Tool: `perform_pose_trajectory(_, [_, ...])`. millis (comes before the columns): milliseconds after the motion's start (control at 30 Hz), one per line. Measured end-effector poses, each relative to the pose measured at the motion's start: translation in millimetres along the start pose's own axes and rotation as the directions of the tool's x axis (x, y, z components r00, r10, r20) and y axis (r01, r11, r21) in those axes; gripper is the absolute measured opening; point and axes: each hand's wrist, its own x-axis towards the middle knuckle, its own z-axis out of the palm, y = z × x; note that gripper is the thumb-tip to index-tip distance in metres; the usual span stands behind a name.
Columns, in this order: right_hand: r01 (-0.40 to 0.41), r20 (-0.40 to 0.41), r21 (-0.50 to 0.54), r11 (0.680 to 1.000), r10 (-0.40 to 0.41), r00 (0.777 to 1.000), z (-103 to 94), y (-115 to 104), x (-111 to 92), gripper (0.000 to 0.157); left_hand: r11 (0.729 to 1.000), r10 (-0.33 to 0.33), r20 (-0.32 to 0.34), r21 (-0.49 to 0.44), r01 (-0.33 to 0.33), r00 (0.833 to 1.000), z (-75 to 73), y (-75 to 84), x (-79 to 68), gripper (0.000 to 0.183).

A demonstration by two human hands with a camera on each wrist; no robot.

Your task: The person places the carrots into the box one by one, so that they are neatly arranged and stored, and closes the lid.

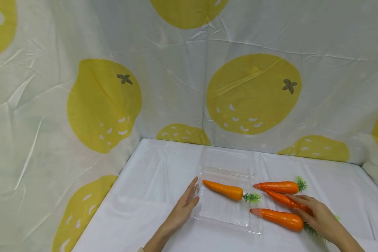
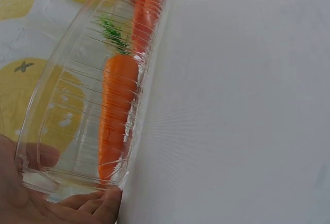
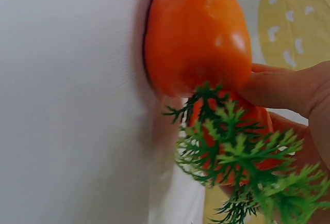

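An open clear plastic clamshell box (image 1: 226, 213) lies on the table with one carrot (image 1: 225, 190) inside, its green top toward the right. My left hand (image 1: 183, 206) grips the box's left side, the thumb at the rim and the fingers outside, as the left wrist view also shows. To the right, my right hand (image 1: 318, 215) holds the middle carrot (image 1: 283, 199) near its thick end. Another carrot (image 1: 280, 186) lies just behind it. Closer to me, a further carrot (image 1: 285, 219) sits beside the right thumb; its leafy top (image 3: 242, 152) partly covers the held one in the right wrist view.
The box's hinged lid (image 1: 228, 161) lies folded back, away from me. A white cloth (image 1: 151, 178) covers the table. Behind and to the left hangs a curtain (image 1: 173, 77) printed with yellow lemons, meeting the table's back edge.
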Motion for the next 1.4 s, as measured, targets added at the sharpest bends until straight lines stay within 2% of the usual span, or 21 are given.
perform_pose_trajectory(200, [0.0, -0.003, -0.004, 1.0, 0.0, 1.0, -5.1, -6, 1, 0.049, 1.0, 0.002, 0.004, -0.001, -0.002, 1.0, -0.3, -0.5, 0.1, 0.067])
perform_pose_trajectory(433, [0.039, -0.025, 0.013, 0.999, -0.038, 0.999, -8.9, -13, 1, 0.046, 1.0, 0.007, 0.004, -0.003, -0.007, 1.0, 0.2, -1.2, 0.7, 0.067])
perform_pose_trajectory(767, [0.015, -0.03, 0.003, 1.0, -0.015, 0.999, -15.4, -26, 2, 0.046, 1.0, 0.006, 0.001, 0.001, -0.006, 1.0, 0.6, -0.9, 0.5, 0.067])
perform_pose_trajectory(1100, [0.02, -0.039, -0.009, 1.0, -0.02, 0.999, -20.5, -34, -1, 0.046, 1.0, 0.011, 0.0, 0.002, -0.011, 1.0, 0.9, -0.3, 0.2, 0.067])
perform_pose_trajectory(1267, [0.051, -0.056, -0.01, 0.999, -0.052, 0.997, -21.6, -40, -2, 0.044, 1.0, 0.012, -0.001, 0.002, -0.012, 1.0, 0.8, -0.3, 0.0, 0.067])
perform_pose_trajectory(1400, [0.051, -0.041, -0.015, 0.999, -0.052, 0.998, -23.3, -44, -1, 0.042, 1.0, 0.011, -0.002, 0.002, -0.011, 1.0, 1.0, 0.3, 0.2, 0.067])
